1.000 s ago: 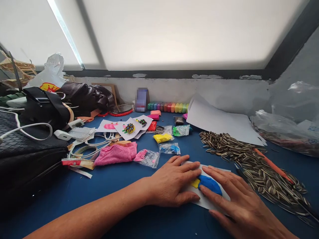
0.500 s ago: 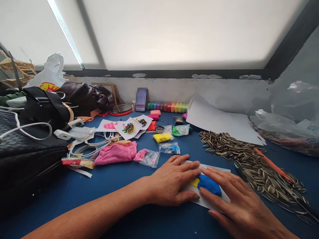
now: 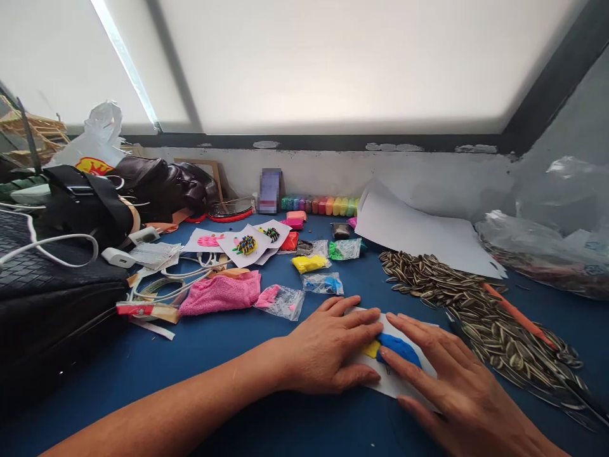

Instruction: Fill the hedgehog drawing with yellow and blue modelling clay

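Observation:
A flattened blue patch of modelling clay (image 3: pixel 401 348) lies on a small white sheet of paper (image 3: pixel 387 384), joined at its left to a yellow clay patch (image 3: pixel 371 349). My left hand (image 3: pixel 340 346) rests flat over the paper's left part, fingers stretched out and partly covering the yellow clay. From the right, my right hand (image 3: pixel 450 368) reaches over the paper with its fingers apart, a fingertip touching the blue clay near the yellow edge. Neither hand grips anything.
To the right is a heap of sunflower seeds (image 3: pixel 504 336) with an orange-handled tool (image 3: pixel 521 316). Bags of blue clay (image 3: pixel 323 284) and yellow clay (image 3: pixel 310 263) lie ahead. A pink cloth (image 3: pixel 221 294), cables and a black bag (image 3: pixel 57 292) occupy the left.
My right hand's fingers have shifted across the blue clay, with one fingertip moving up toward its left end. My left hand stays in place.

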### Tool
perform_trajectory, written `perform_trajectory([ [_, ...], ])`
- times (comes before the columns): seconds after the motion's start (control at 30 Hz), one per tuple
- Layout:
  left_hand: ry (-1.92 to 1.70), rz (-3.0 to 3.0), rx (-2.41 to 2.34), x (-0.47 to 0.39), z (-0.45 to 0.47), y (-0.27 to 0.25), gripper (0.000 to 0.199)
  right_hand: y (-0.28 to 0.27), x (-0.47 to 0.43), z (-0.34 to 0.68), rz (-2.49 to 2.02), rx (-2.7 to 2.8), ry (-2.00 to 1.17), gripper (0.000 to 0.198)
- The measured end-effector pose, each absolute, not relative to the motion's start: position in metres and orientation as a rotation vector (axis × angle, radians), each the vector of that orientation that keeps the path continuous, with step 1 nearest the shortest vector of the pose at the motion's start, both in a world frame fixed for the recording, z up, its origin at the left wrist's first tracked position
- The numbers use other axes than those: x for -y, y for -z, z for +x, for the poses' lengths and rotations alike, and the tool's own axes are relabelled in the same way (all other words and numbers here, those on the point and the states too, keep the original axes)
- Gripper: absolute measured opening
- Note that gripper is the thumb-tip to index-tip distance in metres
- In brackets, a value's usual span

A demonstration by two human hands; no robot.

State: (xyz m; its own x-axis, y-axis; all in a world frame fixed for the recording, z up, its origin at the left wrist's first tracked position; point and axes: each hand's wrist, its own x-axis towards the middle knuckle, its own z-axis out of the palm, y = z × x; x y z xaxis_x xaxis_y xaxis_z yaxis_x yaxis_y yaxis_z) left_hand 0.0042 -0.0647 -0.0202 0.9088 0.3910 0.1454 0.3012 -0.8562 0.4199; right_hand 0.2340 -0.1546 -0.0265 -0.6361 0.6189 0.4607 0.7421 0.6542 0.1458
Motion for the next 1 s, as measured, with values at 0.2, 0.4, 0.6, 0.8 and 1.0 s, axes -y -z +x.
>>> perform_trajectory([
  [0.2,-0.308,2.679,-0.51,0.0653,0.0041,0.0196,0.062,0.026,0.1562,0.2315,-1.114,2.495,0.433,0.031],
  [0.4,-0.305,2.683,-0.515,0.0654,0.0044,0.02,0.063,0.0275,0.1565,0.2302,-1.144,2.466,0.429,0.029],
  [0.6,-0.294,2.681,-0.513,0.0643,0.0044,0.0195,0.064,0.0278,0.1563,0.2358,-1.132,2.484,0.491,0.034],
  [0.8,-0.301,2.673,-0.512,0.0646,0.0047,0.019,0.065,0.0274,0.1553,0.2362,-1.135,2.494,0.524,0.033],
  [1.0,-0.32,2.665,-0.507,0.0647,0.0041,0.0196,0.063,0.0274,0.1553,0.2354,-1.126,2.472,0.517,0.029],
])
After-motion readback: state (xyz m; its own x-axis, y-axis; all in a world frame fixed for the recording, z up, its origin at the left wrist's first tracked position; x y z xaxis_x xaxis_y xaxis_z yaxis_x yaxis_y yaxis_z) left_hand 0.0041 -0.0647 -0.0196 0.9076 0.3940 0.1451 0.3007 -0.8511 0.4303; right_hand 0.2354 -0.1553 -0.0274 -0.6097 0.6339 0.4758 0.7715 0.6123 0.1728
